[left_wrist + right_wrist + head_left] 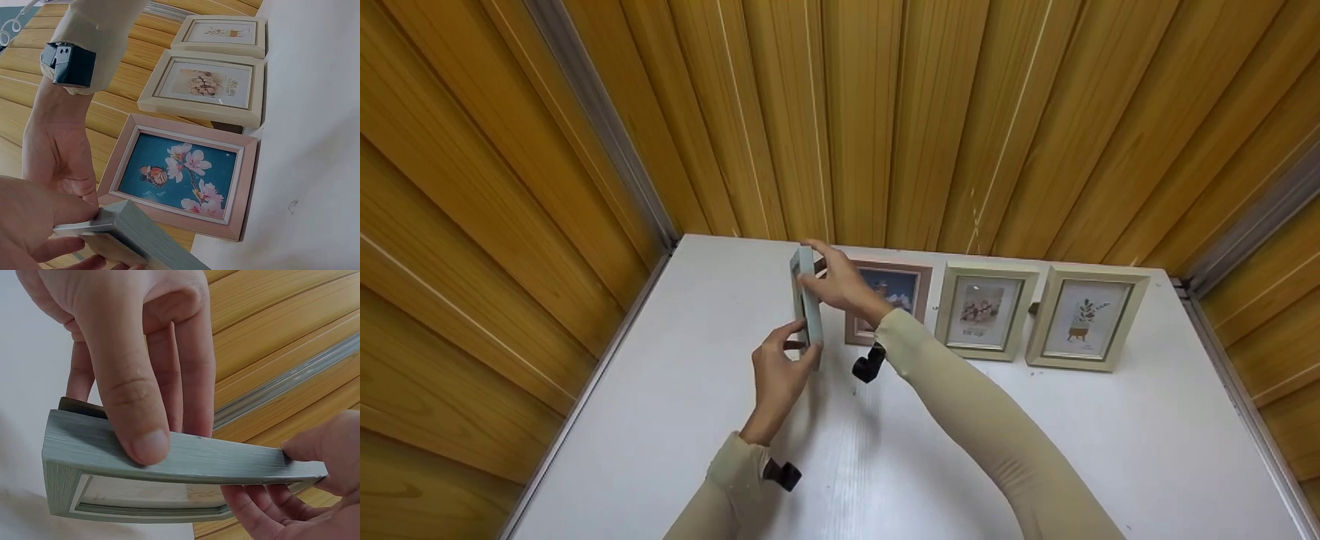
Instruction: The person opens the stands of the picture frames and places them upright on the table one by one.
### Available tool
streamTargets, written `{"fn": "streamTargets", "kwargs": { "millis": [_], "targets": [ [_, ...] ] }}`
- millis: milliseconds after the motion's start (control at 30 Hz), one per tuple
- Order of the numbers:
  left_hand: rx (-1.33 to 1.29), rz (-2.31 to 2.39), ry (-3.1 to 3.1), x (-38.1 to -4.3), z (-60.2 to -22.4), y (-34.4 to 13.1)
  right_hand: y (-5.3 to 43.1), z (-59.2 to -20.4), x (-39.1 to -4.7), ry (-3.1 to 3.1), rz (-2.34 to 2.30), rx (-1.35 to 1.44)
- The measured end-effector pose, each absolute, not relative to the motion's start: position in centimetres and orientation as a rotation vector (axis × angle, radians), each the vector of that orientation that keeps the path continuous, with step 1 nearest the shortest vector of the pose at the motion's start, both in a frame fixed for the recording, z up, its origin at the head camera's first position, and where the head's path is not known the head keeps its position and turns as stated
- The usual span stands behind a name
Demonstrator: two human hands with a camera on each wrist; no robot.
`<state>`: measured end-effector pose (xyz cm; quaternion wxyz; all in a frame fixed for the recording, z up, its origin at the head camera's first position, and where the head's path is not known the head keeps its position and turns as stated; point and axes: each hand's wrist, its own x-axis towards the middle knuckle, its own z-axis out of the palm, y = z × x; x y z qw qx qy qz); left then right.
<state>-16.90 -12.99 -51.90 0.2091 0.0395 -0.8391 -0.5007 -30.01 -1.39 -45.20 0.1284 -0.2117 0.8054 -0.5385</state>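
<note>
A grey-green picture frame (pixel 812 300) stands edge-on to the head view, between my two hands. My left hand (pixel 781 375) pinches its near end, thumb on one edge and fingers on the other side. At the far end my right hand (pixel 840 281) grips it. In the right wrist view, the right thumb (pixel 135 416) presses on the long edge of the frame (pixel 84 450), with fingers behind it. Just right of it, a pink picture frame (pixel 919 304) with a butterfly and blossoms on blue is partly hidden by my right hand and forearm.
Two cream picture frames, one with a flower picture (pixel 979 311) and one with a potted plant (pixel 1084 319), stand propped to the right. All are on a white table (pixel 697 322). Wood-plank walls (pixel 855 120) rise at the back and both sides.
</note>
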Motion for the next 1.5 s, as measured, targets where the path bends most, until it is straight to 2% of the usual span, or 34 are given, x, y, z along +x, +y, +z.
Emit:
{"fn": "streamTargets", "kwargs": {
  "millis": [1033,1500],
  "targets": [
    [-0.07,-1.781,-2.437,-16.4,-53.3,-15.3,0.6,-45.9,-30.6,2.273,-1.615,-0.653],
    [-0.038,-1.779,-2.447,-16.5,-53.3,-15.3,0.6,-46.0,-30.5,2.294,-1.598,-0.671]
  ]
}}
